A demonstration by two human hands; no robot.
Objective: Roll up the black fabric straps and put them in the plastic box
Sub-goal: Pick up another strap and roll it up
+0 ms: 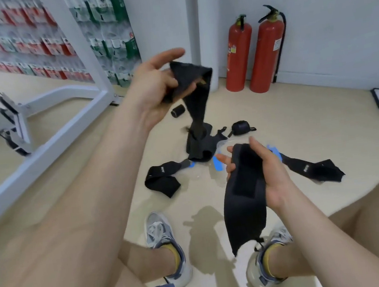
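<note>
White metal frame, cut off at the left edge. Left hand, raised, fingers curled around the top of a hanging strap; its lower end is motion-blurred and meets a dark heap. Whether the heap lies inside the plastic box cannot be told: the box is transparent, and only its blue clips read clearly. Loose strap on the floor beside it. Right hand, fingers gripping a second strap, partly hiding the box. Fire extinguishers stand by the wall.
</note>
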